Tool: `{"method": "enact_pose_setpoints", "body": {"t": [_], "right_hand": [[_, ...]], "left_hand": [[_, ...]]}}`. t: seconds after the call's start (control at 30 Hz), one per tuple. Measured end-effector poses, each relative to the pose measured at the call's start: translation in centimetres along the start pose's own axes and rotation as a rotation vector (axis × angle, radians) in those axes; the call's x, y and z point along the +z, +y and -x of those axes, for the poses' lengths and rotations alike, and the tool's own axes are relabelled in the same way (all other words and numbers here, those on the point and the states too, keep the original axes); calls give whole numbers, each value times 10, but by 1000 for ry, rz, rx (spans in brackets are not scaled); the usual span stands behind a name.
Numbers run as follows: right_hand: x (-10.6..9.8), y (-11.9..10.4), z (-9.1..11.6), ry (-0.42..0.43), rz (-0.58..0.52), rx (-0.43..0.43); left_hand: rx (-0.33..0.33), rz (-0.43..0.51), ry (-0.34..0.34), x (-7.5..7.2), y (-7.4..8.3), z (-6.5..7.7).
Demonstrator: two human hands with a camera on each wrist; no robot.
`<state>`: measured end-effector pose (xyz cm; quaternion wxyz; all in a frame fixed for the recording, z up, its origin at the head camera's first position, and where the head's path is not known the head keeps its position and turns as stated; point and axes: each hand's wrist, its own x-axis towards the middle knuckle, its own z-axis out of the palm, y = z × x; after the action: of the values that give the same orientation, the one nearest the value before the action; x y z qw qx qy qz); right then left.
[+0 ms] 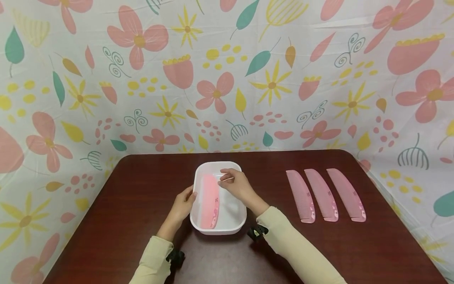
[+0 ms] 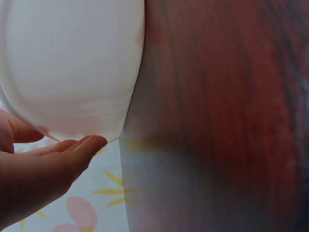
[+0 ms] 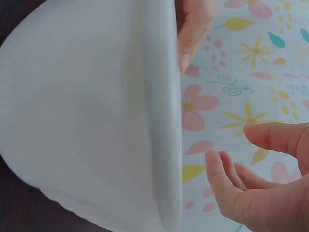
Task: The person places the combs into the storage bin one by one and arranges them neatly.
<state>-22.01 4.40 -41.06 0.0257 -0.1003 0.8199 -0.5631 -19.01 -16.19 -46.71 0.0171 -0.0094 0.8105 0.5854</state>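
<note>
A white plastic basin with rounded corners sits on the table, and one pink comb lies lengthwise in its left half. My left hand holds the basin by its left wall, thumb at the rim. In the left wrist view the fingers press against the basin's outer wall. Over the basin's far right part is my right hand, to the right of the comb. The right wrist view shows that hand's thumb and fingertips spread apart, with nothing between them.
Three more pink combs, a left one, a middle one and a right one, lie side by side right of the basin on the dark red-brown table. A flower-patterned cloth hangs behind the table.
</note>
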Motion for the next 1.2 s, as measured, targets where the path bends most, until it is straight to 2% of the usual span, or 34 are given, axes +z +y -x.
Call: {"method": "enact_pose_setpoints", "body": {"t": [0.47,0.67,0.93,1.2], "right_hand": [[-25,4,1,11,-24,-68],[-40,9,6,25,-78,-86],[-66,25,10,93,-168,-87],[-95,43,16,169,-162,-94]], "left_hand": [[-1,-6,8,1,-2,-1],[-3,-3,5,0,-1,0],[-2,2,2,0,0,0],[2,2,0,0,-1,1]]}}
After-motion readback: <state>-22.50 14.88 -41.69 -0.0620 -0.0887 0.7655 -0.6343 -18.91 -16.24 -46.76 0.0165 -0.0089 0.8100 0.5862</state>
